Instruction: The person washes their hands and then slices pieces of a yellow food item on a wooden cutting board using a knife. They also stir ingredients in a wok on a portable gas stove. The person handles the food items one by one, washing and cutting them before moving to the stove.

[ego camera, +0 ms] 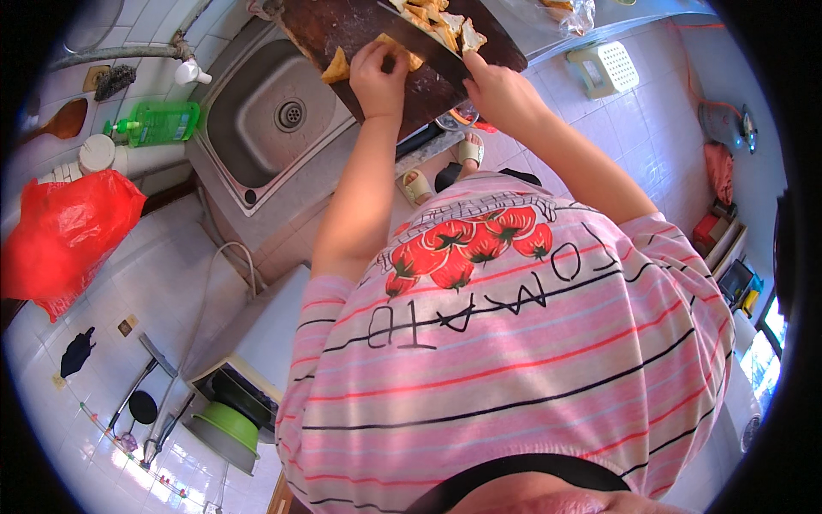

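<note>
My left hand point(379, 80) rests on golden-brown fried pieces, which look like fried tofu point(401, 53), on a dark wooden cutting board point(327, 29). Its fingers curl down onto them. Another such piece point(336, 67) lies just left of that hand. My right hand point(504, 93) grips a knife with a broad dark blade point(433, 54); the handle is hidden in the hand. Beyond the blade, at the top of the board, lies a heap of cut pieces point(443, 26) with pale insides, some against the blade's edge.
A steel sink point(247, 109) adjoins the board on the left, with a green pump bottle point(164, 124) beside it. A red plastic bag point(77, 231) is at far left. A clear plastic bag point(571, 19) lies at the upper right. Past the board stands a plastic stool point(616, 67) on the tiled floor.
</note>
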### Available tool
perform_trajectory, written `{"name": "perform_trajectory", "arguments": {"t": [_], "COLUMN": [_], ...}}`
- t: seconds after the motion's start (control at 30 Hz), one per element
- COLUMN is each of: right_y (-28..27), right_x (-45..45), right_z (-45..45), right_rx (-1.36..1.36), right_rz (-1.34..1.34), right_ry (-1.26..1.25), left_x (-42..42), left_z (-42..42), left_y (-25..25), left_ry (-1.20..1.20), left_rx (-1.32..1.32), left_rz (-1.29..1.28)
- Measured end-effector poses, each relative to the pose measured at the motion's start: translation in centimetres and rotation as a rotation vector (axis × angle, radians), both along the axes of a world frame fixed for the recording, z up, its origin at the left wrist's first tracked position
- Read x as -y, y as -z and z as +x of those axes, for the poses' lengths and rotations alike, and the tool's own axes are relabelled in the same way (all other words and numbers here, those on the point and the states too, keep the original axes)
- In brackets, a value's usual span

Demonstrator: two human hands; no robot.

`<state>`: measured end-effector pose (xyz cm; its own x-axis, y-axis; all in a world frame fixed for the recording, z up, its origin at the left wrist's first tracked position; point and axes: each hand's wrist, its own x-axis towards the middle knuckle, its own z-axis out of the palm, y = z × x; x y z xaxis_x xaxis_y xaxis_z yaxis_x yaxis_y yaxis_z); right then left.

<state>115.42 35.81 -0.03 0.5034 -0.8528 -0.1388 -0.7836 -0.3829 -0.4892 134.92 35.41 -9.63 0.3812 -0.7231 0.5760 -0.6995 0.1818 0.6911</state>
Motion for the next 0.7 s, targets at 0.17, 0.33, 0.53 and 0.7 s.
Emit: {"name": "perform_trajectory", "arguments": {"t": [0.17,0.33,0.53,0.7], "right_y": [-0.5,0.5,2.0,3.1], "right_x": [-1.0,2.0,4.9,2.5], "right_z": [-0.3,5.1,6.3,0.1], "right_rx": [-0.033,0.014,0.067,0.081], "right_rz": [0.042,-0.065,-0.073,-0.011], "right_ry": [-0.023,-0.029,-0.031,0.045], "left_x": [-0.1,-0.1,-0.2,-0.4], "left_z": [-0.1,0.1,0.2,0.6], "left_y": [0.0,0.3,0.2,0.1], "left_ry": [-0.02,-0.016,0.016,0.036], "left_rx": [0.006,0.043,-0.037,-0.022], "left_rz": [-0.005,0.028,0.082,0.041]}}
